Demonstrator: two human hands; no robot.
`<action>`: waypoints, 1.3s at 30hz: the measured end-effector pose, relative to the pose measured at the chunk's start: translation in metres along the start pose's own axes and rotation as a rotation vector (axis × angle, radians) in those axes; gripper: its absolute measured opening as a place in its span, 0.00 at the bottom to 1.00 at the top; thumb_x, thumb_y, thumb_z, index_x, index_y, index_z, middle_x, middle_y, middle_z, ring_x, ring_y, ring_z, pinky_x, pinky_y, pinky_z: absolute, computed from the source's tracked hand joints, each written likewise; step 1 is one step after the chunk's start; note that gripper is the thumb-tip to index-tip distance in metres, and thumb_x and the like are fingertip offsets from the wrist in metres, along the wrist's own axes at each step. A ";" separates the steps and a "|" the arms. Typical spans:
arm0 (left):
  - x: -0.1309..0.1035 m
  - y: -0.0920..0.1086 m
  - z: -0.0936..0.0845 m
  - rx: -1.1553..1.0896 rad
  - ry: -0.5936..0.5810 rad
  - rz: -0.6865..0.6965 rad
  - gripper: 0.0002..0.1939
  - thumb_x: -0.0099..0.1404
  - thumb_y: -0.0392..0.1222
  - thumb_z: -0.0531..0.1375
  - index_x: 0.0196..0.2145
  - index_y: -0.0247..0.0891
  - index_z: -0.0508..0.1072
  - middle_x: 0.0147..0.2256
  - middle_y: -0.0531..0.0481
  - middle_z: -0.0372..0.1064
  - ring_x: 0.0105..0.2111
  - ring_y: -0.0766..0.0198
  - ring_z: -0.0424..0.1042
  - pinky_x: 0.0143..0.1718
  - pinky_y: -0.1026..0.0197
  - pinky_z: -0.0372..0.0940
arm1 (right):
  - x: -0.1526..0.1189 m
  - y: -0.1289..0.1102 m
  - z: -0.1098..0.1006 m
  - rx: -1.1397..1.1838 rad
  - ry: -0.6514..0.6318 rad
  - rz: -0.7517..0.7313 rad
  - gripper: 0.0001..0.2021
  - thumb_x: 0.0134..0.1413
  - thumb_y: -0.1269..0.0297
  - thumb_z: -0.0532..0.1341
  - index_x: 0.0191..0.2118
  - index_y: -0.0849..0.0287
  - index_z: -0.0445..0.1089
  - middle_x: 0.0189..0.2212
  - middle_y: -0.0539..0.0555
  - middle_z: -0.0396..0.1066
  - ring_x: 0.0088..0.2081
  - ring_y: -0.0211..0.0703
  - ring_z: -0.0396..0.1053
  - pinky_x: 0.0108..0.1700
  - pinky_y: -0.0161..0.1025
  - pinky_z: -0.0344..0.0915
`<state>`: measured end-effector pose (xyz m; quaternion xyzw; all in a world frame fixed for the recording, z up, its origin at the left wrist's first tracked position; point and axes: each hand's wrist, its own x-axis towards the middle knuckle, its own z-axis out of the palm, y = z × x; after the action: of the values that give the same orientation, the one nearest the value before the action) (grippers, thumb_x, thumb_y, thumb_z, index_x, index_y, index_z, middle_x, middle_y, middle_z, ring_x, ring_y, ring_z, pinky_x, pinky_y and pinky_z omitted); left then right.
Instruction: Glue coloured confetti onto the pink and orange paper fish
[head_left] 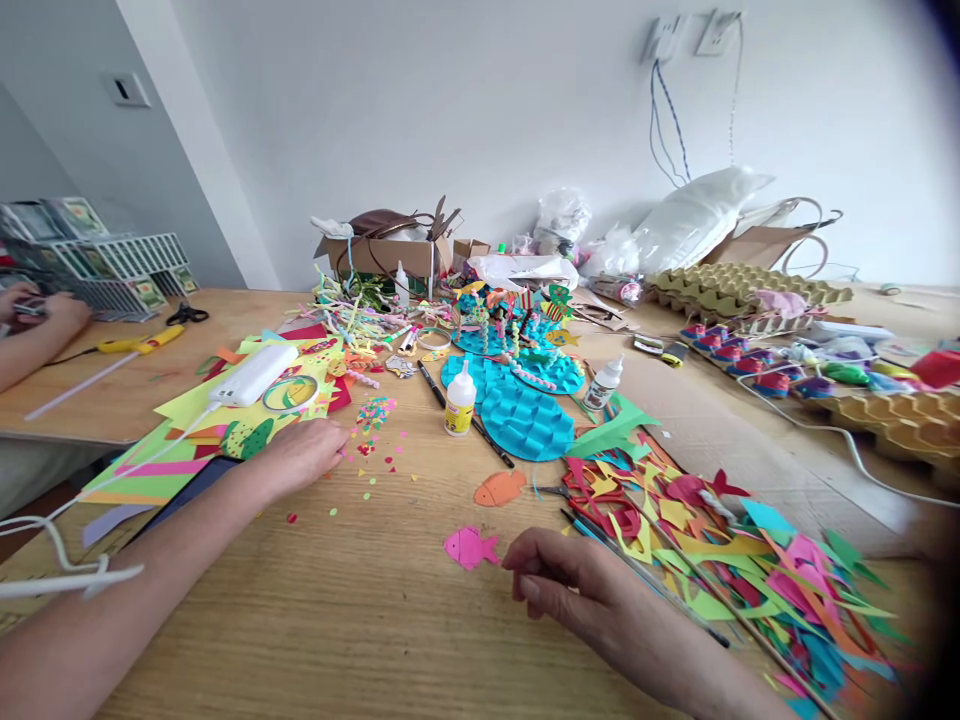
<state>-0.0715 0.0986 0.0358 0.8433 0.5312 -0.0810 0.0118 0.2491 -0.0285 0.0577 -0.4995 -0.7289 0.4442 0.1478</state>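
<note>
My left hand reaches over the table beside a scatter of small paper confetti. Its fingers are drawn together, and whatever may be in them is hidden. My right hand hovers with loosely curled fingers, thumb apart from the index finger, nothing visible in it. Just left of its fingertips lies a pink paper fish. An orange paper fish lies a little farther off. Behind them stand a yellow-labelled glue bottle and blue pleated paper discs.
Paper scraps heap at the right, with pens along their edge. Coloured sheets, a white power bank and a tape roll lie left. Another glue bottle stands by cardboard. A co-worker's hands show at far left.
</note>
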 end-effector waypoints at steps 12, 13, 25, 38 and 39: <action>0.000 -0.006 0.002 -0.061 0.037 -0.065 0.08 0.56 0.35 0.49 0.23 0.38 0.67 0.26 0.47 0.68 0.29 0.58 0.67 0.28 0.62 0.56 | -0.003 0.001 -0.001 -0.011 -0.009 0.008 0.07 0.54 0.66 0.52 0.35 0.56 0.67 0.27 0.47 0.66 0.29 0.34 0.62 0.29 0.30 0.55; 0.000 -0.010 0.001 -0.083 0.044 -0.076 0.09 0.56 0.36 0.49 0.22 0.38 0.66 0.24 0.48 0.67 0.28 0.59 0.66 0.27 0.62 0.55 | -0.003 0.001 -0.001 -0.021 -0.011 0.005 0.07 0.54 0.66 0.52 0.35 0.56 0.67 0.27 0.47 0.66 0.29 0.34 0.62 0.29 0.30 0.55; -0.010 0.018 -0.018 -0.768 -0.023 -0.107 0.11 0.52 0.48 0.52 0.26 0.37 0.65 0.20 0.55 0.64 0.22 0.66 0.65 0.23 0.66 0.59 | 0.010 -0.011 -0.004 0.004 -0.024 -0.017 0.07 0.51 0.68 0.52 0.31 0.58 0.67 0.25 0.47 0.68 0.26 0.32 0.63 0.26 0.28 0.56; -0.013 0.106 -0.022 -1.323 -0.106 -0.035 0.07 0.50 0.43 0.56 0.24 0.35 0.65 0.20 0.57 0.62 0.20 0.71 0.61 0.22 0.66 0.58 | 0.073 -0.028 0.013 -0.057 0.266 -0.096 0.06 0.46 0.65 0.58 0.28 0.61 0.69 0.19 0.46 0.64 0.21 0.30 0.58 0.21 0.27 0.50; -0.012 0.108 -0.020 -1.338 -0.112 -0.031 0.07 0.50 0.42 0.55 0.24 0.35 0.65 0.20 0.57 0.63 0.19 0.71 0.61 0.22 0.66 0.58 | 0.074 -0.027 0.014 -0.053 0.270 -0.095 0.06 0.45 0.65 0.58 0.28 0.62 0.69 0.19 0.46 0.64 0.21 0.30 0.58 0.21 0.27 0.50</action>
<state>0.0229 0.0428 0.0506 0.6410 0.4776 0.2218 0.5584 0.1901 0.0254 0.0542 -0.5233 -0.7368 0.3461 0.2519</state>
